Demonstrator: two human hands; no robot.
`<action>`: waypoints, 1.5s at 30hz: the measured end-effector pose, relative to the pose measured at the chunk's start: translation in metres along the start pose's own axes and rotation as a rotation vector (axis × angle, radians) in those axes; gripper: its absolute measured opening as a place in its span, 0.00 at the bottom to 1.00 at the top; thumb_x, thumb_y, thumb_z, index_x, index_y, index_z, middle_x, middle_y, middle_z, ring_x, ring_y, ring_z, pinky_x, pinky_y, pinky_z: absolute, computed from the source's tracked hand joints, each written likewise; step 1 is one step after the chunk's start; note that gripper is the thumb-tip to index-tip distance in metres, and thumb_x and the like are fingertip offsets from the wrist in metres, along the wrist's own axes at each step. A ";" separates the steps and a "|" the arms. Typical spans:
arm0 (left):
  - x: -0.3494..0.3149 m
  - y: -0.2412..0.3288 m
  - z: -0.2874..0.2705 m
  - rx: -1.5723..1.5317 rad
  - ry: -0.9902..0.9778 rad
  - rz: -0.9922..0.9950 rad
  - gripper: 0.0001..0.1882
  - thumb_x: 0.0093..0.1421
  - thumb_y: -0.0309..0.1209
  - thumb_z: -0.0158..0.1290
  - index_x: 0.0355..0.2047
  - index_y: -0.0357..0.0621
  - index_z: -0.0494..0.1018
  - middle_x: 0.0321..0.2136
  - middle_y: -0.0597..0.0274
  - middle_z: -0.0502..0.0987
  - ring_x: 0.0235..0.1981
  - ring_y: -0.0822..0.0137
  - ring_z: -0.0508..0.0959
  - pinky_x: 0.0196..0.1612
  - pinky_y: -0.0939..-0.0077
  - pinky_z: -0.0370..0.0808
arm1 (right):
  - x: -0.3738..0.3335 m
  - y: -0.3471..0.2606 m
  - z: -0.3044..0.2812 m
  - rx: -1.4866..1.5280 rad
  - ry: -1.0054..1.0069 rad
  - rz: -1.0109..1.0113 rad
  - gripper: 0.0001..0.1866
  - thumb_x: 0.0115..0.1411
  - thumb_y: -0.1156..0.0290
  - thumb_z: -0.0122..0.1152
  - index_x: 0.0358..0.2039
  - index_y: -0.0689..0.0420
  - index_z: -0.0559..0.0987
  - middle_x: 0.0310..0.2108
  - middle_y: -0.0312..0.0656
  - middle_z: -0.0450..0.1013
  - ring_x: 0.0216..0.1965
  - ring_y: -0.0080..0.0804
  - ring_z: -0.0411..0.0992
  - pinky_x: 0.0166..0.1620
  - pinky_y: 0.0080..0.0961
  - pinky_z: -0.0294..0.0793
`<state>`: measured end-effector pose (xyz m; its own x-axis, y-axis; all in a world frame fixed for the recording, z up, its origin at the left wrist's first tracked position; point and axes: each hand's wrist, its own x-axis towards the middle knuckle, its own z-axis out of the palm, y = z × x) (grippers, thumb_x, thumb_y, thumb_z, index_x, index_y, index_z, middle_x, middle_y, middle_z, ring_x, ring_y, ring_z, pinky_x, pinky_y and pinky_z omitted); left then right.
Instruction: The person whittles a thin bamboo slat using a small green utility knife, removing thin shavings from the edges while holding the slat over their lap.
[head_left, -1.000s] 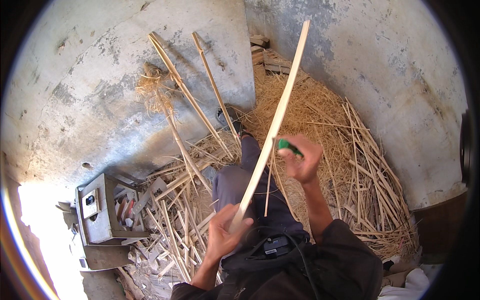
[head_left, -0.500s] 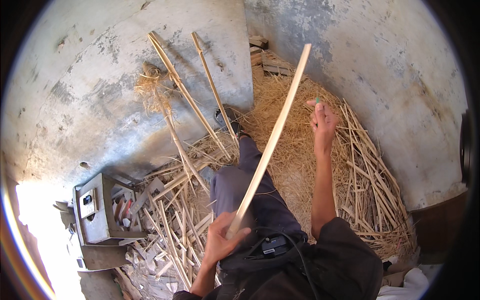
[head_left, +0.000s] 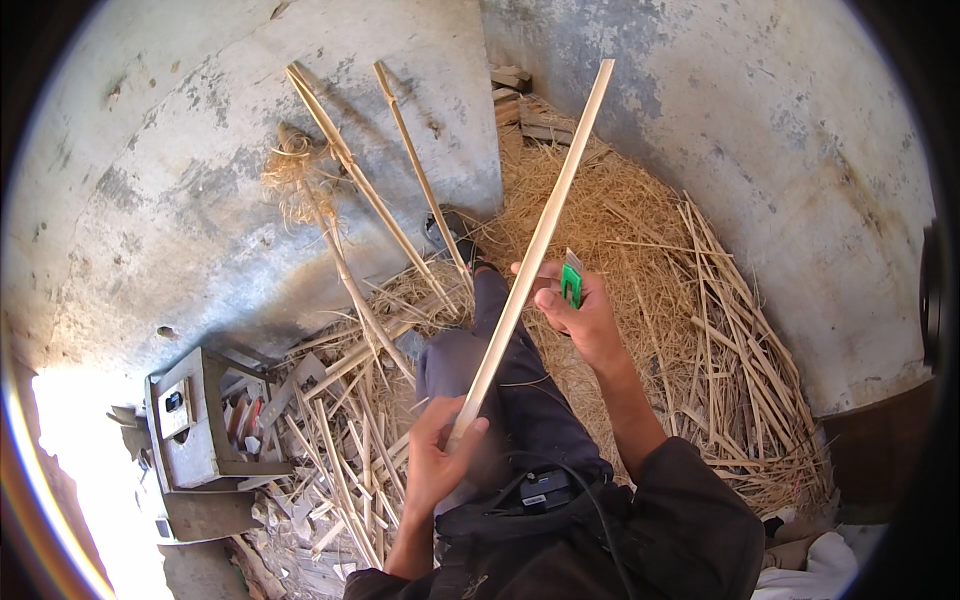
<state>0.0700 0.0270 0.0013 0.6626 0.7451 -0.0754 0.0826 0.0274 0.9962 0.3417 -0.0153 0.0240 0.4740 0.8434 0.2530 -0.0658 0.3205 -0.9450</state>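
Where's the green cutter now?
In the head view, the green cutter is right of centre, in the right hand's grip, just right of the long pale strip.

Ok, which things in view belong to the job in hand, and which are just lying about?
In use:
- pale strip, in the left hand
- green knife, in the right hand

Apparently just about, no hand on them:
- poles, leaning on the wall
- shavings
- loose sticks
- grey box
- wood blocks, in the corner
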 end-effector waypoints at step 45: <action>0.031 0.058 0.024 0.020 -0.032 -0.029 0.18 0.82 0.41 0.39 0.38 0.44 0.69 0.22 0.75 0.62 0.22 0.83 0.57 0.24 0.83 0.54 | -0.033 0.008 0.024 -0.807 0.011 -0.651 0.18 0.61 0.49 0.74 0.36 0.51 0.86 0.22 0.33 0.75 0.20 0.33 0.75 0.24 0.31 0.71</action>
<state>0.1128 0.0356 0.0558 0.6829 0.7228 -0.1060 0.1165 0.0356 0.9926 0.3046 -0.0306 0.0132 0.2156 0.6051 0.7664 0.8119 0.3250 -0.4849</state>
